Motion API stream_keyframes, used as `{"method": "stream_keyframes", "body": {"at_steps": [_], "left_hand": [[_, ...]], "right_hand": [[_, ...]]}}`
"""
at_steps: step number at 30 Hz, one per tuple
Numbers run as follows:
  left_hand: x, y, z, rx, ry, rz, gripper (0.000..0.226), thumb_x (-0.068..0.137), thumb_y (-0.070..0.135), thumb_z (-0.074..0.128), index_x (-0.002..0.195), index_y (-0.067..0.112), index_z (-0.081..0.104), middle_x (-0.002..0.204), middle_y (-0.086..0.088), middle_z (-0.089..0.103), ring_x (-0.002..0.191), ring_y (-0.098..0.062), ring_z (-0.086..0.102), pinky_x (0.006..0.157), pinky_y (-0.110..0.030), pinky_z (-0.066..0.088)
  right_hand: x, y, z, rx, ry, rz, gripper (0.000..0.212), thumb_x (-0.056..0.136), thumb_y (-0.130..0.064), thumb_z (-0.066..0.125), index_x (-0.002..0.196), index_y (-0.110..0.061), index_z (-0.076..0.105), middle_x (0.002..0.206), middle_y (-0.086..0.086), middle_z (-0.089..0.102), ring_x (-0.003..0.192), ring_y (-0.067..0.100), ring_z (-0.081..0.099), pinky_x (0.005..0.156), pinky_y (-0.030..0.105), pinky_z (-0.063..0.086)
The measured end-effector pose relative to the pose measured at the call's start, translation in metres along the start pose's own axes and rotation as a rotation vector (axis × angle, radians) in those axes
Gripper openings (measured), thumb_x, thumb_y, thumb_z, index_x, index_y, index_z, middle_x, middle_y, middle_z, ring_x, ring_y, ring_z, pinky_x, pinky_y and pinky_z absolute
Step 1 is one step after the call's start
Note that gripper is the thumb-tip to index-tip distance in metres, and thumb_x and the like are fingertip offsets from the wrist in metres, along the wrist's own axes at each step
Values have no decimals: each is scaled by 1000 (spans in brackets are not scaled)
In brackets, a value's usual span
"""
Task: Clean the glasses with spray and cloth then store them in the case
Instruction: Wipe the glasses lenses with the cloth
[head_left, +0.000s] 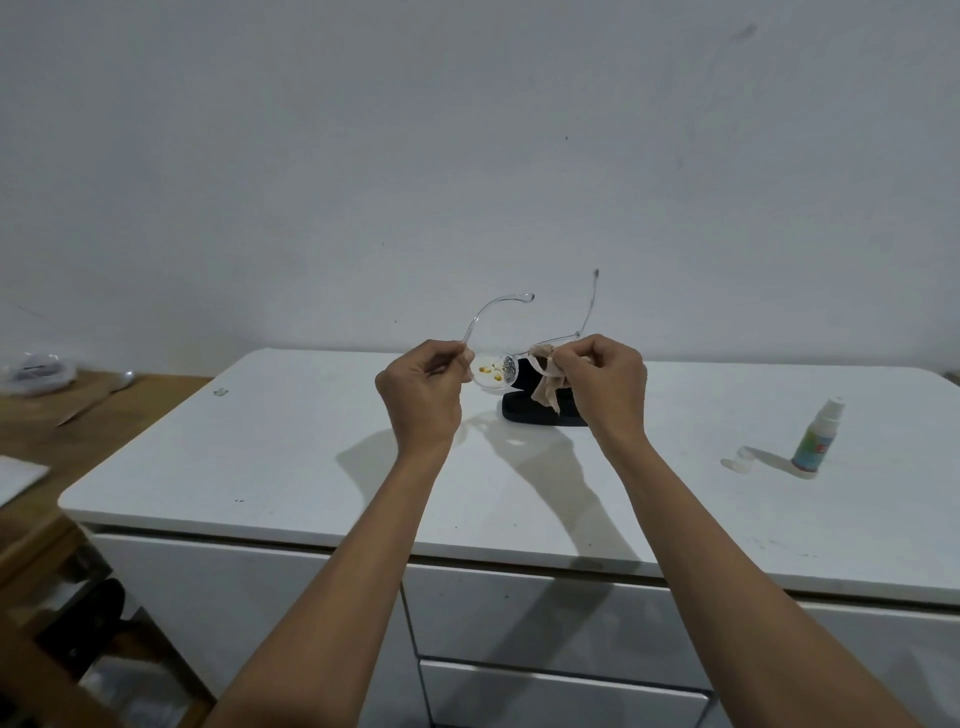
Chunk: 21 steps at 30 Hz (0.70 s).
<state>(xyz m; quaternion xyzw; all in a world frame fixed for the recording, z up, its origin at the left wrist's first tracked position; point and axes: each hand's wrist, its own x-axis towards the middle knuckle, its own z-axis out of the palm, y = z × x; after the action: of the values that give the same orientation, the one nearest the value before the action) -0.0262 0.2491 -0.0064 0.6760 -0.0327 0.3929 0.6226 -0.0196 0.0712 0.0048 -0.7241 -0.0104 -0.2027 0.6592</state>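
Observation:
Clear-framed glasses (493, 370) are held up over the white table, temples pointing away toward the wall. My left hand (422, 397) pinches the frame at its left hinge. The left lens shows yellowish spots. My right hand (605, 382) pinches a beige cloth (548, 382) around the right lens, and the cloth's end hangs down. A black glasses case (540, 413) lies on the table just behind and below my hands, partly hidden by them. The spray bottle (816, 439) stands upright at the right of the table, its clear cap (737, 460) lying beside it.
The white table top (260, 457) sits on a drawer cabinet (519, 623) against a plain wall. To the left is a wooden surface (62, 415) with a plastic bag (36, 371) and a paper.

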Motion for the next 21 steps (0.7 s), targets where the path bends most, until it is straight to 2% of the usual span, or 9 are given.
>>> {"method": "stream_keyframes", "body": {"at_steps": [2, 5, 8, 11, 13, 15, 17, 18, 21], "left_hand": [[-1, 3, 1, -11, -4, 22, 16, 83, -5, 76, 81, 11, 77, 62, -5, 71, 58, -14, 68, 69, -40, 64], [1, 8, 4, -13, -12, 64, 22, 83, -9, 74, 79, 13, 76, 64, -1, 71, 58, -11, 68, 68, -32, 63], [8, 13, 7, -10, -18, 97, 20, 83, -9, 73, 80, 10, 76, 65, 1, 71, 59, -11, 69, 67, -29, 62], [13, 16, 10, 15, -24, 133, 14, 83, -8, 73, 81, 5, 77, 65, 2, 71, 60, -10, 69, 65, -26, 61], [17, 17, 10, 29, -16, 136, 11, 83, -6, 75, 81, 4, 77, 65, 1, 71, 59, -9, 70, 66, -30, 63], [21, 15, 7, 40, -9, 123, 8, 82, -5, 76, 82, 3, 78, 65, -1, 72, 58, -9, 71, 66, -39, 64], [24, 10, 2, 43, -6, 95, 8, 82, -5, 76, 83, 3, 78, 67, -2, 73, 58, -11, 72, 66, -45, 64], [24, 8, 0, 43, -5, 77, 8, 82, -5, 77, 83, 3, 78, 67, -3, 73, 59, -12, 73, 66, -47, 64], [26, 1, -7, 55, 0, 35, 9, 82, -4, 78, 82, 5, 78, 67, -4, 73, 58, -13, 73, 67, -49, 64]], "right_hand": [[1, -1, 5, 43, 106, -2, 8, 71, -13, 66, 69, -8, 72, 62, 13, 74, 76, 22, 79, 84, 45, 64], [4, -10, 15, 132, 236, -42, 12, 83, -6, 69, 76, -10, 78, 63, -1, 74, 60, 0, 70, 65, 22, 60], [12, -15, 22, 195, 273, -31, 10, 89, -7, 71, 86, -8, 80, 73, -2, 77, 63, -5, 69, 61, 14, 56], [21, -13, 26, 207, 227, 30, 8, 89, -12, 74, 86, -12, 82, 79, -9, 80, 72, -3, 71, 70, 22, 56], [24, -11, 26, 187, 149, 39, 9, 89, -13, 74, 82, -15, 81, 78, -16, 79, 72, -4, 70, 75, 26, 57], [26, -8, 23, 165, 57, 57, 9, 89, -12, 74, 82, -14, 80, 84, -11, 80, 76, 2, 70, 72, 27, 55], [27, -4, 18, 135, -53, 60, 9, 89, -12, 73, 84, -10, 80, 94, 1, 82, 79, 12, 70, 66, 27, 51], [26, -3, 16, 112, -105, 48, 9, 89, -11, 72, 85, -9, 80, 94, 4, 82, 77, 14, 69, 64, 26, 49], [23, 0, 10, 36, -194, 29, 12, 89, -5, 71, 82, -8, 79, 79, -2, 79, 66, 12, 63, 60, 25, 46]]}}
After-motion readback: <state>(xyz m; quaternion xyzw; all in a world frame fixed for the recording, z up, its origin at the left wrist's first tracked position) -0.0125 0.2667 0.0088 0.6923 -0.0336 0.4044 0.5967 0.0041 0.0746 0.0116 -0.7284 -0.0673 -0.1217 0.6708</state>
